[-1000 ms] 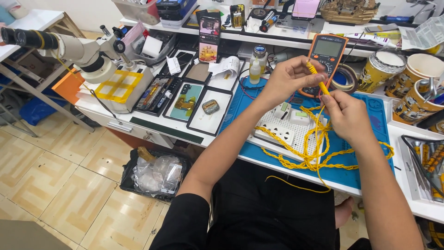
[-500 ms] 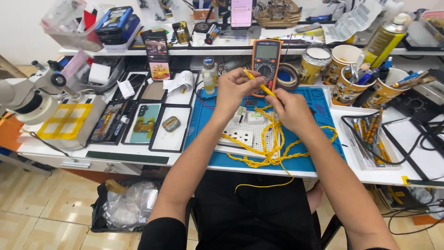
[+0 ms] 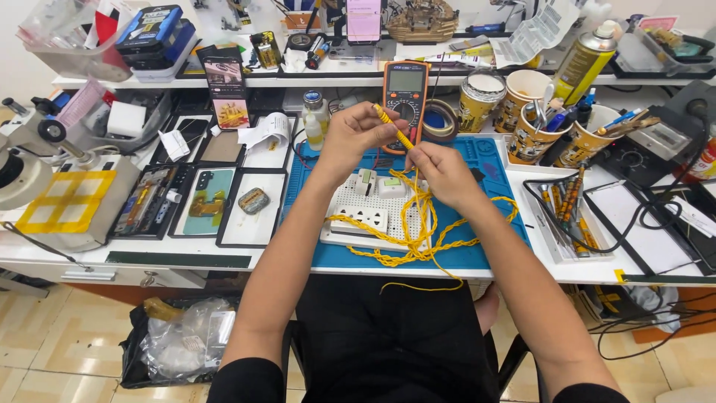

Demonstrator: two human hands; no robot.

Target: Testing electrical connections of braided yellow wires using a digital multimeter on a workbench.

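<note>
Workbench (image 3: 186, 254) white, cluttered, tiled floor below | blue mat (image 3: 492, 216) under white socket board (image 3: 365, 213) | left hand (image 3: 354, 134) and right hand (image 3: 440, 172) pinch yellow twisted cord (image 3: 418, 231) (piled on board) | multimeter (image 3: 404, 93) behind

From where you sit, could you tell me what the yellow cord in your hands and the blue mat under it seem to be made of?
The yellow cord, pinched by left hand and right hand, looks like plastic-sheathed twisted wire: glossy, holding stiff loops. The blue mat looks like matte rubber or silicone, with moulded compartments; I cannot be sure which.
</note>
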